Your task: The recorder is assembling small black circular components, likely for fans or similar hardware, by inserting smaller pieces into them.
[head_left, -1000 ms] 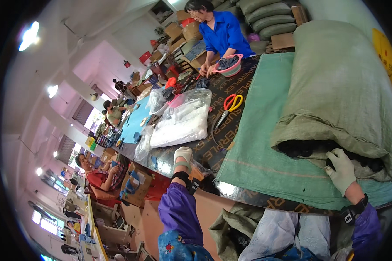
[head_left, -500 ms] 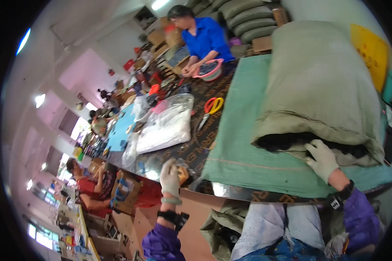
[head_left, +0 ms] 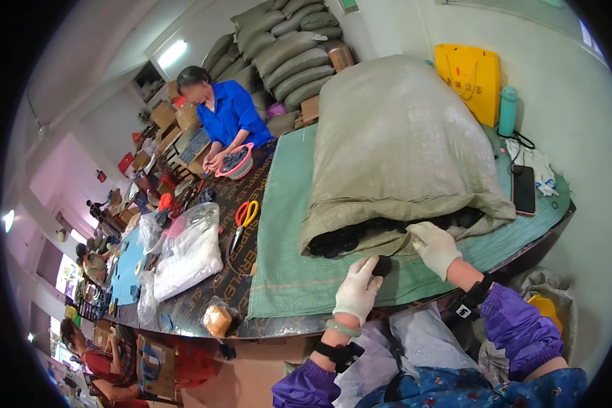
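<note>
A large grey-green woven sack [head_left: 401, 136] lies on its side, its mouth toward me, with a mass of black pieces [head_left: 340, 239] showing inside; their kind is hard to make out. My right hand [head_left: 436, 250], in a white glove, has its fingers closed on the lower lip of the sack's mouth. Just in front of the opening, my left hand [head_left: 358, 291], also gloved, is closed with a small dark rounded piece [head_left: 383, 266] at its fingertips. Under the sack spreads a green woven sheet [head_left: 285, 204].
Red-and-yellow scissors [head_left: 243, 221], a plastic-wrapped white bundle [head_left: 190, 262] and a wrapped bread-like item [head_left: 217, 319] lie left on the table. Across it a co-worker in blue [head_left: 234, 115] handles a pink basket [head_left: 241, 166] of dark pieces. A phone [head_left: 523, 189] and teal bottle [head_left: 508, 112] are at right.
My left hand has come from the table's left edge over to the sack's mouth, and a dark piece now shows at its fingers. My right hand stays at the lip. The view has swung right.
</note>
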`<act>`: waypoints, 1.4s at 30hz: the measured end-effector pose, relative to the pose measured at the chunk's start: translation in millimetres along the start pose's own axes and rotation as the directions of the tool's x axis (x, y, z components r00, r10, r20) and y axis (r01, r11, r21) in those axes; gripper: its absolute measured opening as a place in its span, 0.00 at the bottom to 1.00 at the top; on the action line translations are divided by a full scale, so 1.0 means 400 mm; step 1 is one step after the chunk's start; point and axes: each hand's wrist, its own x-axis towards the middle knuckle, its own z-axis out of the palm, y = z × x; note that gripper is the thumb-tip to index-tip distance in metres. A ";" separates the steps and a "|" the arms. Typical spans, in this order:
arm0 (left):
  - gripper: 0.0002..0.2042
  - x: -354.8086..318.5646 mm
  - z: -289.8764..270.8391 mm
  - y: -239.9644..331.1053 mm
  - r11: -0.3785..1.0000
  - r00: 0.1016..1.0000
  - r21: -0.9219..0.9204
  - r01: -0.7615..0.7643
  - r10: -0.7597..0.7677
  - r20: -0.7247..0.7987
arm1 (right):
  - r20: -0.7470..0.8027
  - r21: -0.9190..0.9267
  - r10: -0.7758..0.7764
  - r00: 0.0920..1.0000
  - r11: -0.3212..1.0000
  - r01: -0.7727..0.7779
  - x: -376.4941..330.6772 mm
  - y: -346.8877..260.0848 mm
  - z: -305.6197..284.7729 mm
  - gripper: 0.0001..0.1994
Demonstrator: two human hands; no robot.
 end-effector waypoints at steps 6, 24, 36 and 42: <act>0.16 0.027 0.069 -0.032 0.984 0.999 0.175 -0.037 0.035 0.015 | 0.117 -0.196 0.068 0.991 0.980 -0.044 0.032 0.018 -0.041 0.15; 0.14 -0.001 0.073 -0.101 0.809 0.956 -0.574 0.131 -0.257 -0.143 | 0.152 -0.226 0.008 0.988 0.974 0.027 -0.027 -0.027 -0.007 0.07; 0.10 -0.074 0.031 0.020 0.414 0.865 -0.797 0.439 -0.433 0.252 | 0.172 -0.015 -0.123 0.977 0.992 0.128 -0.136 -0.125 -0.056 0.14; 0.12 -0.138 0.010 0.053 0.105 0.923 -0.923 0.369 -0.159 0.351 | 0.134 0.176 -0.264 0.955 0.955 0.239 -0.165 -0.212 -0.046 0.12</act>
